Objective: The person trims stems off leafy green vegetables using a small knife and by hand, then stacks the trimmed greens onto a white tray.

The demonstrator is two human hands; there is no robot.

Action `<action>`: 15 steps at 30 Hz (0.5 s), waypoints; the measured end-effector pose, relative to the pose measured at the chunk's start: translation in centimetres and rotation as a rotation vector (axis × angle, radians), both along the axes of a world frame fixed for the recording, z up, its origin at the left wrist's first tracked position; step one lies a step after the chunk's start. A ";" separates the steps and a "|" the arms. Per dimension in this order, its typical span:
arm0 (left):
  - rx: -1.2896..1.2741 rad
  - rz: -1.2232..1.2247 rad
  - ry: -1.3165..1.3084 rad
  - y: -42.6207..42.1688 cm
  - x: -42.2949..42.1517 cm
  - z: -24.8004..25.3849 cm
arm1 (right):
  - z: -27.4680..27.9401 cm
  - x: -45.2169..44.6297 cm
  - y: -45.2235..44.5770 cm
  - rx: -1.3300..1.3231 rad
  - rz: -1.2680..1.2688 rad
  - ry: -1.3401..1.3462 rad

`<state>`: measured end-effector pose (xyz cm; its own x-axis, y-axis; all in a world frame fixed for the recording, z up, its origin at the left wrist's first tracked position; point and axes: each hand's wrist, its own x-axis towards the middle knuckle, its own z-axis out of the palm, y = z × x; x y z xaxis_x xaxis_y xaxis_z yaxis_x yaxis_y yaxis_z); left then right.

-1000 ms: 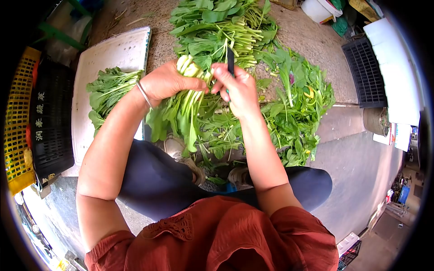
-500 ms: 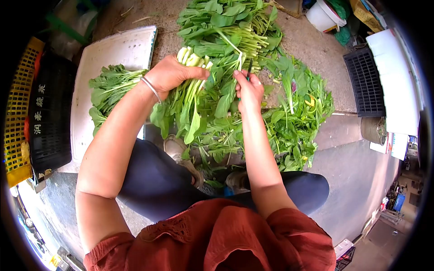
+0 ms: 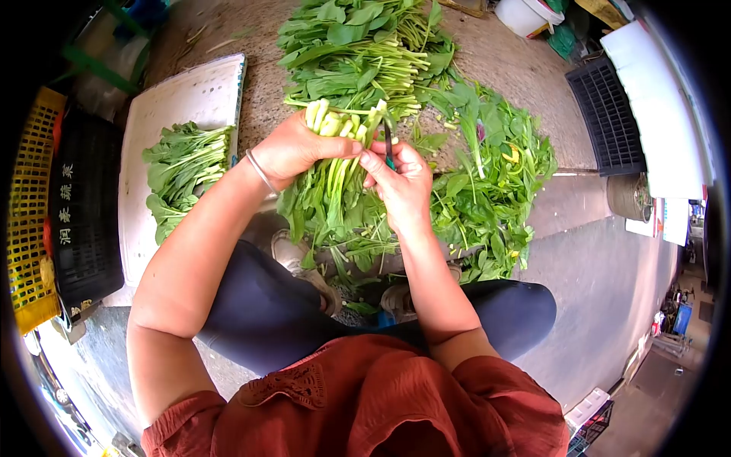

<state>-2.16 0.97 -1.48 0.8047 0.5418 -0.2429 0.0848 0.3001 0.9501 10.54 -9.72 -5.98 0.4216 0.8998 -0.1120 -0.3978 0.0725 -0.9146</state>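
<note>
Curled fingers of the left hand (image 3: 291, 149) clamp a bunch of leafy greens (image 3: 333, 199); the right hand (image 3: 405, 186) grips a knife (image 3: 389, 142) beside its stalk ends. One batch (image 3: 183, 167) lies gathered left of the grip; a larger pile (image 3: 354, 65) ahead seems undone.

Location type: a produce-handling area, probably at a vegetable market or shop. Indicators include heaped leafy greens (image 3: 358, 57) on bare concrete (image 3: 251, 34), a black crate (image 3: 85, 206) (its side carries Chinese characters), and a yellow crate (image 3: 30, 213).
</note>
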 end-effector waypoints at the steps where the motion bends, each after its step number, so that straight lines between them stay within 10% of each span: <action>1: 0.004 0.013 0.003 -0.2 0.0 0.2 | -0.4 0.1 -0.2 0.024 0.018 -0.025; 15: 0.207 0.071 0.166 -0.5 0.3 0.3 | 1.1 1.2 -0.8 0.027 0.122 -0.029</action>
